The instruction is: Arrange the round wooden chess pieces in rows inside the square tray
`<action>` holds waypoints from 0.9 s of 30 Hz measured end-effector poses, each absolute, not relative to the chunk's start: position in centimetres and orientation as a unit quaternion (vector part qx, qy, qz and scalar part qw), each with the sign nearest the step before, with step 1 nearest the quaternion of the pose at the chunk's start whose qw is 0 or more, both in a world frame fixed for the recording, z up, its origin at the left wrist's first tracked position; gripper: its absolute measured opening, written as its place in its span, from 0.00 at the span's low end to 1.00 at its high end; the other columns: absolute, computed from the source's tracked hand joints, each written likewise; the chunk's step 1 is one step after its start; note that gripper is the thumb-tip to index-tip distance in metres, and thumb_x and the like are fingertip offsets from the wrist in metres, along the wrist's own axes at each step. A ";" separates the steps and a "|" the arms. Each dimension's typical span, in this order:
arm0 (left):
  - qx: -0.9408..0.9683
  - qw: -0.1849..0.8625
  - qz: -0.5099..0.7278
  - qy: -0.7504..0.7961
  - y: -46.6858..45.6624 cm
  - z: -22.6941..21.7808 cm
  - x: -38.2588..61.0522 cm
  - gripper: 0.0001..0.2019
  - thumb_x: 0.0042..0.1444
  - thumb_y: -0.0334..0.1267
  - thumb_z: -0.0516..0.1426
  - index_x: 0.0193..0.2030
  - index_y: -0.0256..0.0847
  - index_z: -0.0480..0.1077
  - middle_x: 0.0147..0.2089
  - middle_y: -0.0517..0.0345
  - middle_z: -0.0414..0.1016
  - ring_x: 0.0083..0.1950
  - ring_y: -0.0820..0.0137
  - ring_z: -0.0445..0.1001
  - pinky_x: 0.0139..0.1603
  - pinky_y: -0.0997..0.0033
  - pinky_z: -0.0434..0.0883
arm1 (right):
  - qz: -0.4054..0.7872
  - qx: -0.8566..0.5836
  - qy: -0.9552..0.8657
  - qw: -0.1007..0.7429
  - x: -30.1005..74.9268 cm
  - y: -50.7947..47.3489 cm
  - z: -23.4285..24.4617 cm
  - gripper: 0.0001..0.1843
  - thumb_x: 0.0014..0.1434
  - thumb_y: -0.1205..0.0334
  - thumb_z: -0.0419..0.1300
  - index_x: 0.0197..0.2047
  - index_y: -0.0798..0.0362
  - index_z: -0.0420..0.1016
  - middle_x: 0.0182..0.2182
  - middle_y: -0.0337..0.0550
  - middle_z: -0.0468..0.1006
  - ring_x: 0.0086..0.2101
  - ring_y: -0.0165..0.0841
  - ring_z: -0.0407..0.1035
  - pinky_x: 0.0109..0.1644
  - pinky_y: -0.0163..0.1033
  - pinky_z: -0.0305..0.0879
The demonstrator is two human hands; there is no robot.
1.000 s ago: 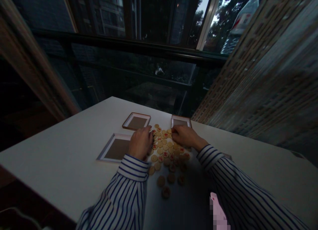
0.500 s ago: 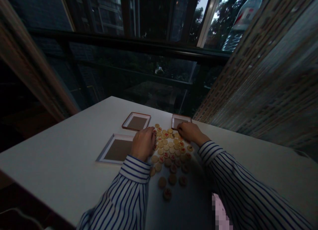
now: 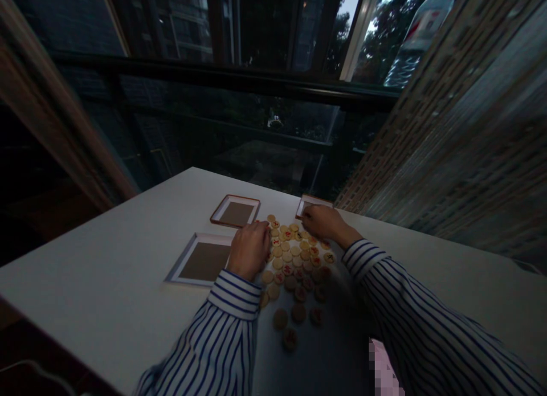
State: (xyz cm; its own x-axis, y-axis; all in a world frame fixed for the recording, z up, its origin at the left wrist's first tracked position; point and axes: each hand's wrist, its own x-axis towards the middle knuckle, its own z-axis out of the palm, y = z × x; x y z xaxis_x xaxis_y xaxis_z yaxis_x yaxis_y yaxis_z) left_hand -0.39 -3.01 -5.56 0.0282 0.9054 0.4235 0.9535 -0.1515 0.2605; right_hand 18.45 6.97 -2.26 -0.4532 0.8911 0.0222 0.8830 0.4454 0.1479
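Brushing a sleeve across near discs could scatter them; left hand and right hand curl, whether pinching I cannot tell

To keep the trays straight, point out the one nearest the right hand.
The far-right brown-rimmed tray: the right hand partly hides it; the other two lie farther left.

Home-like room by a balcony-style railing, which runs behind a white table, patterned curtain right of the table, trees beyond it
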 end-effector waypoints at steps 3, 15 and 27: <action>-0.714 0.045 -0.255 -0.650 -3.0 -5.5 -0.4 0.11 0.58 0.35 0.46 0.41 0.39 0.69 0.39 0.52 0.75 0.41 0.64 0.71 0.41 0.67 0.65 | 0.053 0.497 0.866 0.031 17.6 6.7 -1.9 0.19 0.57 0.51 0.48 0.43 0.50 0.74 0.41 0.48 0.76 0.39 0.37 0.69 0.38 0.36 0.58; -0.717 0.036 -0.264 -0.644 -2.9 -5.7 -0.4 0.11 0.58 0.35 0.46 0.40 0.39 0.69 0.39 0.51 0.75 0.41 0.64 0.71 0.42 0.66 0.66 | 0.004 0.484 0.873 0.051 16.2 7.4 -2.7 0.17 0.52 0.52 0.53 0.37 0.52 0.77 0.34 0.50 0.78 0.34 0.38 0.71 0.32 0.36 0.58; -0.705 -0.010 -0.346 -0.619 -2.7 -6.2 0.1 0.13 0.57 0.33 0.47 0.46 0.36 0.68 0.45 0.49 0.74 0.47 0.64 0.70 0.50 0.64 0.65 | -0.251 0.388 0.869 -0.177 17.5 7.1 -2.6 0.17 0.49 0.59 0.59 0.43 0.56 0.73 0.28 0.39 0.75 0.28 0.28 0.67 0.32 0.32 0.61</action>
